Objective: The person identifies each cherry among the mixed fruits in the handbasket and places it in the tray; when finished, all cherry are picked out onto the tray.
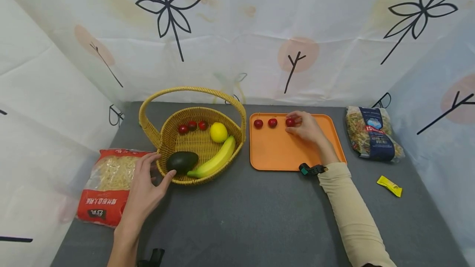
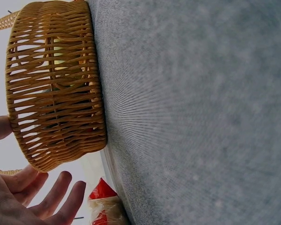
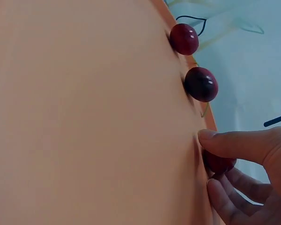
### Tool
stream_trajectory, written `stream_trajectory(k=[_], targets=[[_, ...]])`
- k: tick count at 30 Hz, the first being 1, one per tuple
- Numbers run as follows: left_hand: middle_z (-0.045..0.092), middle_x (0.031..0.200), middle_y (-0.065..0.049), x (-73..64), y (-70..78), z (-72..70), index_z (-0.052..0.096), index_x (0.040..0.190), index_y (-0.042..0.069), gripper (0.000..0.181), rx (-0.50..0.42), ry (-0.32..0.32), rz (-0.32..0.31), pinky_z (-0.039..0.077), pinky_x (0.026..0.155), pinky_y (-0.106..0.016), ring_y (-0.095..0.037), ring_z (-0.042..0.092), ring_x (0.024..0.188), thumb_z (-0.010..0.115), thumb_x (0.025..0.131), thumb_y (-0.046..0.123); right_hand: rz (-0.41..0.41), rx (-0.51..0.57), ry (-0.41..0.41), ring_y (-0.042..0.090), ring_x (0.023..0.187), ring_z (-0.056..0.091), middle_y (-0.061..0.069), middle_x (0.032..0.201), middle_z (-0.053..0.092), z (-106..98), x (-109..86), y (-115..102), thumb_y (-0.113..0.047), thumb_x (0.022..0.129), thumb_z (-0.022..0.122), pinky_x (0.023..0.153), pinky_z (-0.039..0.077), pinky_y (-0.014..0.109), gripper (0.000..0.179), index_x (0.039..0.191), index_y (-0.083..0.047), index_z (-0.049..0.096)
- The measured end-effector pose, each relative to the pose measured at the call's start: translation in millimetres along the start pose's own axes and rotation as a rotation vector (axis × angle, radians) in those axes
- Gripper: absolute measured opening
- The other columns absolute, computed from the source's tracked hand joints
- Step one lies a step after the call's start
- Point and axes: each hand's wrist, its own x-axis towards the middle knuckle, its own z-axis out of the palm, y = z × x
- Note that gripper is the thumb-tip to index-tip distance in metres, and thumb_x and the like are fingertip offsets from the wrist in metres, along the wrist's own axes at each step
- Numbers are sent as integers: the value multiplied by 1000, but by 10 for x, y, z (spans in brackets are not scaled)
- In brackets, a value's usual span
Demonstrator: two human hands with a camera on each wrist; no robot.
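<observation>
My right hand (image 1: 306, 126) pinches a dark red cherry (image 3: 219, 161) between thumb and fingers at the back of the orange tray (image 1: 274, 151). To its left on the tray sit two more cherries, a middle cherry (image 1: 272, 122) and a left cherry (image 1: 258, 124). At the near left edge of the yellow wicker basket (image 2: 56, 84), my left hand (image 1: 148, 186) is spread, its thumb and a finger touching the rim. Inside the basket lie a dark avocado (image 1: 182, 162), a banana (image 1: 215, 162), a yellow lemon (image 1: 218, 132) and three small red fruits (image 1: 192, 125).
Left of the basket lies a red and clear pasta bag (image 1: 102, 193), partly behind the left hand. A blue-labelled pasta bag (image 1: 372, 133) stands right of the tray, with a small yellow packet (image 1: 389, 186) nearer. The basket's tall handle (image 1: 193, 89) arches over it.
</observation>
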Motion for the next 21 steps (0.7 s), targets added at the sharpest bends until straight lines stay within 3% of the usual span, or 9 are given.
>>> stream_trajectory(k=[3, 5, 9, 13, 15, 21], targets=[[41, 163, -22, -2, 10, 0, 45, 158, 2, 72, -17, -1, -1, 60, 102, -61, -41, 56, 132, 78, 100, 29, -8, 4, -3, 48, 131, 62, 30, 144, 63, -24, -21, -19, -6, 100, 77, 112, 52, 62, 49, 145, 4, 60], [40, 163, -23, -3, 15, -1, 44, 158, 1, 72, -29, -4, -3, 59, 103, -66, -43, 55, 132, 78, 100, 29, -20, -3, 3, 50, 135, 60, 30, 147, 61, -51, -46, -38, -8, 101, 77, 115, 51, 64, 50, 146, 3, 59], [39, 164, -23, -5, 18, -10, 43, 158, 2, 73, -38, -11, -15, 58, 104, -67, -43, 55, 133, 78, 101, 29, -52, -4, 28, 52, 139, 57, 29, 149, 60, -119, -117, -123, -10, 101, 77, 117, 49, 67, 50, 146, 3, 60], [39, 164, -23, -4, 20, -14, 43, 159, 2, 73, -41, -17, -22, 58, 105, -67, -44, 54, 134, 78, 101, 29, -101, 65, 44, 50, 138, 59, 28, 148, 62, -171, -213, -285, -12, 101, 77, 115, 52, 66, 49, 145, 0, 62], [38, 164, -23, -4, 20, -16, 43, 159, 2, 73, -43, -18, -25, 58, 105, -68, -44, 54, 135, 77, 101, 29, -131, 117, 45, 47, 136, 61, 27, 148, 63, -179, -266, -396, -13, 101, 77, 114, 55, 59, 47, 145, -2, 63], [38, 164, -23, -4, 33, -18, 42, 159, 2, 73, -44, -21, -29, 57, 106, -68, -44, 53, 135, 77, 101, 29, -260, 285, 51, 25, 122, 70, 19, 137, 69, -154, -460, -744, -7, 100, 77, 100, 61, 20, 41, 140, -2, 66]])
